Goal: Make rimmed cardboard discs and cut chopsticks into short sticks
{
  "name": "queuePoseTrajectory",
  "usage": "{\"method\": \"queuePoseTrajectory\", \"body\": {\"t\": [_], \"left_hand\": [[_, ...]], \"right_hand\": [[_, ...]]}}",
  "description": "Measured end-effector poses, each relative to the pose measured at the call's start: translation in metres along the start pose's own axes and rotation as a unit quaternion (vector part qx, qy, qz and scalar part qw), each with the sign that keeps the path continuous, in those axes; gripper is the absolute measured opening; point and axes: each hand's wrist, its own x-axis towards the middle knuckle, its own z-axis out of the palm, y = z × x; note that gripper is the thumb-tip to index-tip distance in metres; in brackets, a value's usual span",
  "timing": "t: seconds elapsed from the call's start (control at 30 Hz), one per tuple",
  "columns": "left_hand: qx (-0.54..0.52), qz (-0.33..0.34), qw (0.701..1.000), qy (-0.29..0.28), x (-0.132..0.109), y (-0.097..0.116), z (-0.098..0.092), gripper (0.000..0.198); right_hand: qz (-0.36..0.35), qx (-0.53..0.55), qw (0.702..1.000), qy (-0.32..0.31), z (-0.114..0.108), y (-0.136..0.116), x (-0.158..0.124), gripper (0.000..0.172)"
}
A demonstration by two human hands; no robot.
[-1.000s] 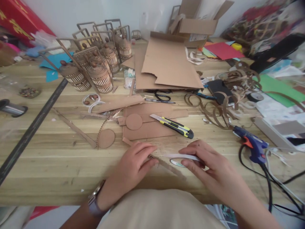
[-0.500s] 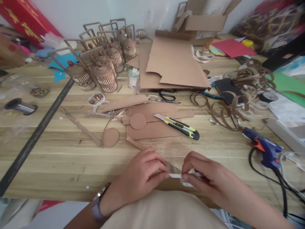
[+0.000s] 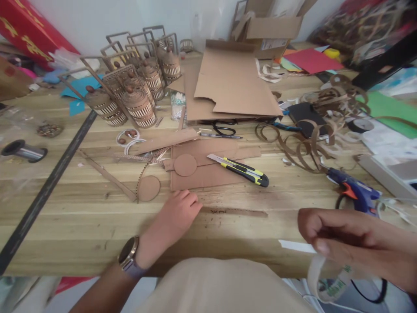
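Near front edge of counter [image 3: 81,239], right hand [image 3: 355,241] pinches tape roll [image 3: 313,278], loose end [image 3: 296,246] pointing left; cardboard strip [image 3: 241,212] leftward of that grip, roughly edge-parallel, nearer left hand [image 3: 177,213], fingers curled, hold unclear

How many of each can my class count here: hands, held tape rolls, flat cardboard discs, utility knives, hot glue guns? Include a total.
Hands: 2
Held tape roll: 1
Flat cardboard discs: 2
Utility knife: 1
Hot glue gun: 1
Total: 7
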Motion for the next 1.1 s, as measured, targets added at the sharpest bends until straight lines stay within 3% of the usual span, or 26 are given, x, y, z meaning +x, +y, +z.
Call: {"method": "queuePoseTrajectory", "body": {"t": [0.07,0.17,0.27,0.4,0.53,0.87,1.1], "left_hand": [[-0.007,0.023,1.000,-0.002,0.006,0.015,0.003,0.018],[-0.026,0.030,0.999,0.004,0.013,0.030,0.005,0.010],[-0.045,-0.019,0.998,0.041,0.005,0.030,0.000,0.011],[-0.083,-0.084,0.989,0.087,-0.024,0.015,-0.005,0.014],[-0.129,-0.105,0.982,0.085,-0.046,0.007,0.006,0.016],[-0.181,-0.131,0.969,0.109,-0.027,0.019,0.022,0.023],[-0.192,-0.121,0.966,0.124,-0.032,0.020,0.029,0.025]], "right_hand": [[0.009,0.006,0.992,-0.124,0.004,-0.017,0.017,0.032],[0.008,0.019,0.979,-0.204,0.020,-0.037,0.050,0.030],[0.013,0.016,0.971,-0.239,0.036,-0.041,0.079,0.031],[0.030,0.023,0.968,-0.249,0.044,-0.034,0.101,0.034],[0.037,0.031,0.968,-0.247,0.052,-0.032,0.111,0.035],[-0.048,-0.129,0.972,-0.189,0.087,-0.033,0.123,0.020],[-0.052,-0.213,0.964,-0.152,0.098,-0.035,0.127,0.015]]}}
